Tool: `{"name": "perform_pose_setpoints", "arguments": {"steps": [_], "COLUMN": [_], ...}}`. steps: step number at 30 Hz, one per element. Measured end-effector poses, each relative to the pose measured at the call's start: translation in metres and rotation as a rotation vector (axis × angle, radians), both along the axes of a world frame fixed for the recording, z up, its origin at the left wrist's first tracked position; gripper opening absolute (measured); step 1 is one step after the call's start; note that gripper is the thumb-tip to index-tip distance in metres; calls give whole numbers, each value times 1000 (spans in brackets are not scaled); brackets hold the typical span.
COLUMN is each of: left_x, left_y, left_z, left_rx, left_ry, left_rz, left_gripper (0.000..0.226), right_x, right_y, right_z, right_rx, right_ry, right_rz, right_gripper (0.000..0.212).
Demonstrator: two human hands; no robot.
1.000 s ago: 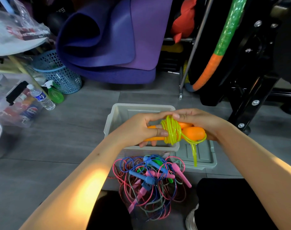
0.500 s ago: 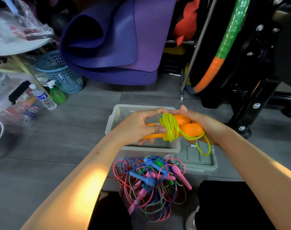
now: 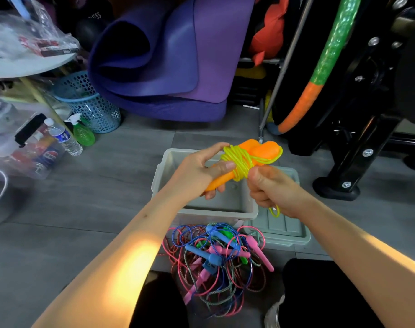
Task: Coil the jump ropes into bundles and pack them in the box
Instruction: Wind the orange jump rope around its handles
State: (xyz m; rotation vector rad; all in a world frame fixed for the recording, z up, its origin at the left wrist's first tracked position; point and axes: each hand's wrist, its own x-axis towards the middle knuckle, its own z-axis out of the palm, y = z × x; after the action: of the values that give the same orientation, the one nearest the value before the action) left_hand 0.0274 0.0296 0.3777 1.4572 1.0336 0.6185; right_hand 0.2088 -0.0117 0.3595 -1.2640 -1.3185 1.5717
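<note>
Yellow cord [image 3: 239, 163] wraps the orange handles [image 3: 256, 152]; left hand [image 3: 197, 171] clamps them, right hand [image 3: 270, 188] pinches the tail. Pull snug, tuck the end under.

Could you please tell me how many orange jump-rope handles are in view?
2: both orange handles lie side by side in the left hand, bound with yellow cord, above the box. Others may be hidden.

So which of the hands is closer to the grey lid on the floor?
Right. The right hand hangs directly above the lid; the left hand is over the box, beside it.
</note>
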Motion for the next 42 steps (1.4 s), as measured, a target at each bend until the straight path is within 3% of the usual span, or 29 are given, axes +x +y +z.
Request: {"name": "perform_pose_setpoints", "arguments": {"steps": [5, 8, 11, 16, 19, 24, 30, 34, 38, 42], "left_x": [4, 1, 1, 6, 8, 10, 17, 21, 24, 26], "left_y": [-5, -6, -7, -7, -7, -5, -6, -5, -5, -5], "left_z": [-1, 0, 3, 6, 4, 2, 2, 0, 0, 1], "left_rx": [57, -26, -112, -36, -27, -1, 39, 32, -15, -3], "left_ry": [109, 51, -101, -75, -43, 0, 69, 112, 90, 104], "left_rz": [-15, -84, -90, 2, 17, 58, 161, 193, 242, 256], "left_gripper": [33, 32, 36, 29, 37, 45, 36, 33, 44, 43], "right_x": [-3, 2, 5, -4, -6, -10, -12, -15, -16, -16], "right_y": [-3, -6, -5, -6, -4, -5, -4, -4, -5, -5], "right_z": [2, 3, 1, 3, 5, 5, 7, 7, 11, 15], "right_rx": [50, 11, -16, 21, 4, 14, -5, 21, 96, 117], "right_ry": [-207, -148, -76, -131, -153, -186, -220, -373, -511, -518], "right_rz": [22, 64, 54, -34, -117, -143, -216, -285, -329, -374], "right_gripper": [33, 43, 70, 46, 37, 42, 55, 50, 39, 37]}}
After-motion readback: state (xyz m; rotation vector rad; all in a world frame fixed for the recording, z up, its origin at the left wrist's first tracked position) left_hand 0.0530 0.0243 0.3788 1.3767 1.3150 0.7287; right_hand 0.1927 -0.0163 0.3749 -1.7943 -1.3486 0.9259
